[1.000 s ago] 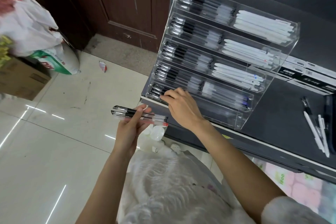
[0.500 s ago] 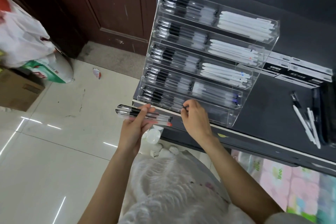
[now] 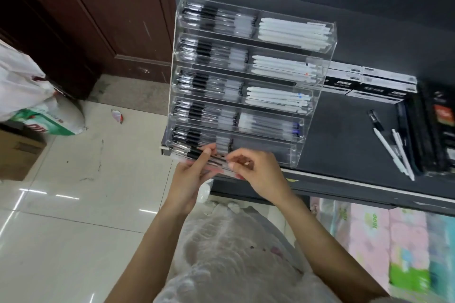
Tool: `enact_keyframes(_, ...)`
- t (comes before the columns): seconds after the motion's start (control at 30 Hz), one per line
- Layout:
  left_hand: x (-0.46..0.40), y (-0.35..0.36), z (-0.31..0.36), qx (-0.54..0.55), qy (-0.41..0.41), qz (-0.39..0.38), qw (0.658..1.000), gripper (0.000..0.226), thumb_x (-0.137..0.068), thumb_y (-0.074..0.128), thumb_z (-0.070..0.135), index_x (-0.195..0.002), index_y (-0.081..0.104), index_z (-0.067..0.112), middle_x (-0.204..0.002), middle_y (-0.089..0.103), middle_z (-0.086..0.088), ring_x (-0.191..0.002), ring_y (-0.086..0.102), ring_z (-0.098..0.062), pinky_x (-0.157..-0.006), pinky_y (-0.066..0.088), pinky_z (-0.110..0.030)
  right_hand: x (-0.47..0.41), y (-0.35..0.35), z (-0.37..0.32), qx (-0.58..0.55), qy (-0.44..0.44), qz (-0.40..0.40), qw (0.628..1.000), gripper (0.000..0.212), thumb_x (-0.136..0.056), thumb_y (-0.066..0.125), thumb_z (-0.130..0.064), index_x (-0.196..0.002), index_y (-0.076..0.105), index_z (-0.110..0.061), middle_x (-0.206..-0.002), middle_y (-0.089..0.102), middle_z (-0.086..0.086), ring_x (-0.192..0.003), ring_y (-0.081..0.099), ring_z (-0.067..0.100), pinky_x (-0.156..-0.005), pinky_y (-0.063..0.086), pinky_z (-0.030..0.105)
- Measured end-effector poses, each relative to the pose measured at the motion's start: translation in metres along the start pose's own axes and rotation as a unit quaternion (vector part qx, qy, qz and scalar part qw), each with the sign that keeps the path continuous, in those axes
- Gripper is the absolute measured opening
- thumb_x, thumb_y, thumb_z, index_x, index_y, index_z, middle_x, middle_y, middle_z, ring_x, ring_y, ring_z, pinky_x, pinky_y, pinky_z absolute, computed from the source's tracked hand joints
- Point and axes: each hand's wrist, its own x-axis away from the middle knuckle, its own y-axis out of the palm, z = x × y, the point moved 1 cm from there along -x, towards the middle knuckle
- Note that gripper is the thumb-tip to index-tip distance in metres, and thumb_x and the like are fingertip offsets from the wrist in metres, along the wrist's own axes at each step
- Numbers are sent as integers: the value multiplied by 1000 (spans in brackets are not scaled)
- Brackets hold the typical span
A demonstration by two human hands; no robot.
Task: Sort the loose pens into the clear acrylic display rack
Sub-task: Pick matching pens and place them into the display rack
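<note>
The clear acrylic rack (image 3: 317,96) stands on a dark shelf, its stepped rows holding black-grip clear pens on the left and white pens on the right. In front of the bottom row my left hand (image 3: 188,179) holds a bundle of clear pens with black grips (image 3: 194,154), lying level. My right hand (image 3: 258,172) pinches one pen of that bundle near its right end. The bottom row's right compartment (image 3: 261,152) looks unfilled.
Loose black and white pens (image 3: 391,145) lie on the dark shelf (image 3: 344,135) to the right, beside black pen boxes (image 3: 369,86). The shelf edge runs just under my hands. White bags (image 3: 24,86) and a cardboard box (image 3: 17,152) stand on the tiled floor at the left.
My right hand left the bottom row of the rack and came to the bundle. My left hand raised the bundle up to the rack's front edge.
</note>
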Motion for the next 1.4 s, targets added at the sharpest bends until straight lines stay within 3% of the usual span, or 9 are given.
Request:
enact_keyframes(0.2, -1, 22, -11, -49, -22, -45, 998, 24, -92, 57, 22, -99, 70, 3, -104, 71, -11, -97, 68, -21, -79, 56, -25, 18, -48, 33, 33, 6, 141, 989, 12, -81, 71, -13, -90, 74, -20, -85, 68, -17, -81, 62, -7, -74, 42, 5)
enact_keyframes(0.33, -4, 21, -11, -42, -30, -32, 998, 21, -92, 57, 22, -101, 70, 9, -100, 68, -11, -92, 68, -22, -72, 54, -18, 28, -79, 59, 316, -37, 244, 916, 11, -71, 78, -16, -80, 74, -21, -76, 71, -7, -72, 57, 12, -67, 41, 25)
enact_keyframes(0.57, -17, 16, -5, -27, -16, -11, 999, 32, -92, 57, 23, -110, 66, -1, -90, 71, -11, -80, 71, -12, -74, 55, -18, -8, -66, 58, 480, 15, 7, 877, 19, -93, 53, -12, -99, 69, -22, -89, 70, 1, -81, 63, 21, -67, 48, 29)
enact_keyframes(0.7, -18, 21, -4, -16, -8, -18, 1000, 25, -91, 58, 22, -101, 70, 3, -79, 69, -7, -82, 70, -15, -80, 56, -23, -27, -67, 58, 452, 69, -69, 887, 25, -90, 53, -4, -103, 71, -15, -101, 68, 7, -90, 64, 26, -75, 50, 31)
enact_keyframes(0.9, -17, 22, -7, -25, -3, -20, 999, 39, -92, 57, 22, -96, 64, -17, -116, 63, -20, -93, 68, -7, -81, 56, -23, -20, -62, 54, 456, 91, -40, 884, 27, -87, 49, 4, -93, 71, -11, -82, 65, 6, -75, 59, 25, -70, 51, 31)
enact_keyframes(1.03, -17, 28, -6, -32, 4, -30, 999, 39, -91, 58, 22, -103, 64, -15, -112, 68, -14, -89, 69, -5, -76, 56, -19, 8, -53, 13, 189, 39, 37, 980, 19, -93, 57, -27, -105, 71, -24, -86, 70, -12, -53, 55, -6, -68, 46, 17)
enact_keyframes(1.17, -15, 36, -4, -43, 8, -45, 998, 29, -91, 57, 22, -108, 66, -1, -78, 73, 3, -83, 70, -10, -75, 55, -19, 11, -42, 1, 46, 56, -18, 997, 15, -87, 65, -21, -99, 74, -19, -61, 62, -21, -46, 54, -8, -52, 38, 7)
enact_keyframes(1.27, -15, 38, -4, -40, 21, -40, 998, 21, -92, 57, 22, -106, 67, 11, -67, 64, 0, -77, 67, -13, -71, 54, -18, 9, -57, 10, 80, 42, 35, 995, 11, -84, 68, -23, -93, 75, -24, -58, 59, -32, -54, 53, -14, -57, 37, 5)
enact_keyframes(1.4, -13, 33, -4, -55, 37, -9, 998, 25, -94, 52, 25, -95, 66, 5, -64, 61, 7, -65, 66, -7, -66, 53, -15, 14, -88, 36, 277, 10, 155, 948, 8, -82, 71, -27, -88, 75, -29, -78, 72, -15, -54, 49, -11, -58, 45, 16)
